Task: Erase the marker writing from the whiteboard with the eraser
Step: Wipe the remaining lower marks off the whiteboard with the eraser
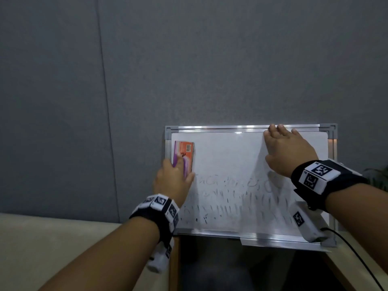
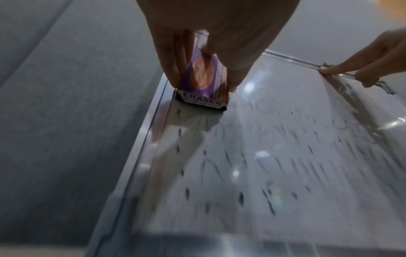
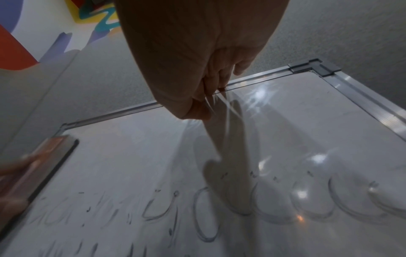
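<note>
**Top band wiped, lower rows of writing left**

The whiteboard (image 1: 249, 160) leans against a grey wall (image 1: 189, 59), its lower edge resting on the surface (image 1: 42, 238). By the look of it the job is roughly a third to a half done. The upper band of the board shows white and clean, while the middle and lower rows still carry marker writing (image 1: 231, 202), much of it smeared into faint vertical streaks and half-rubbed loops. Those rows, and the dark flecks near the bottom left, remain to be wiped.

The eraser (image 1: 183, 158), in an orange and purple wrapper, sits flat against the board in its upper left corner, just beside the left frame rail. The left hand (image 1: 173, 181) grasps it from below, fingers along one side and thumb along the other, forearm reaching up from the lower left.

The right hand (image 1: 287, 152) holds nothing; it lies spread with fingers extended, fingertips on the top frame rail and palm toward the board, apparently steadying it while the wiping goes on.
</note>
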{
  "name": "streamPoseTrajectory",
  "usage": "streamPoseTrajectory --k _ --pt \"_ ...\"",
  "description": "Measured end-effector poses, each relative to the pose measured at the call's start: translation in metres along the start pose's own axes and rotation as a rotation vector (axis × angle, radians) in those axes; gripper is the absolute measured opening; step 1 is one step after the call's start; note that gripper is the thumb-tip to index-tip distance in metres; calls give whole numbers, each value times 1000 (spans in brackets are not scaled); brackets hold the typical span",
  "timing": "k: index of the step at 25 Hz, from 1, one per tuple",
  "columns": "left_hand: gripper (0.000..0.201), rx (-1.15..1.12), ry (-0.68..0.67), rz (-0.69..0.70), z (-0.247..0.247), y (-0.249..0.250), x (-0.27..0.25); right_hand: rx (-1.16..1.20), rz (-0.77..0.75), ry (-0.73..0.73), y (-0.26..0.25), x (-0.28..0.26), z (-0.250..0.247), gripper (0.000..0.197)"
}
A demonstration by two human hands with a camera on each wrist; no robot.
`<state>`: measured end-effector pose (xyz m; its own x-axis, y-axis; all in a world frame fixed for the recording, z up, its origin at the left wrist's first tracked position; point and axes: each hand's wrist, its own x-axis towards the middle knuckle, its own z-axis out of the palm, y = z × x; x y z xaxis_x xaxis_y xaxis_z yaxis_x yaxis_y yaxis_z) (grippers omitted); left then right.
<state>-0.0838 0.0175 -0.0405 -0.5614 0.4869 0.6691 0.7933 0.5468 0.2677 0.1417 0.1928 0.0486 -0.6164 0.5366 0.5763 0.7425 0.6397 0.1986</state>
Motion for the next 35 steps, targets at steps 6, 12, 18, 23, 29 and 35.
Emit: streamPoseTrajectory --k 6,12,18,23,29,35 --pt "69 -23 -34 -41 13 -13 -31 -5 -4 4 0 2 1 68" --pt "67 -7 -40 40 -2 -15 -19 -6 5 -1 -2 3 -1 68" --pt "68 124 -110 155 6 -29 -44 -17 14 -23 0 3 -1 69" --pt "69 108 -44 97 -12 -22 -6 -13 14 -27 -1 3 -3 69" --pt "63 219 -141 312 5 -25 -44 -24 3 -12 -1 2 -4 69" --pt "61 221 -20 337 -1 -30 -27 -28 5 -12 -2 3 -2 69"
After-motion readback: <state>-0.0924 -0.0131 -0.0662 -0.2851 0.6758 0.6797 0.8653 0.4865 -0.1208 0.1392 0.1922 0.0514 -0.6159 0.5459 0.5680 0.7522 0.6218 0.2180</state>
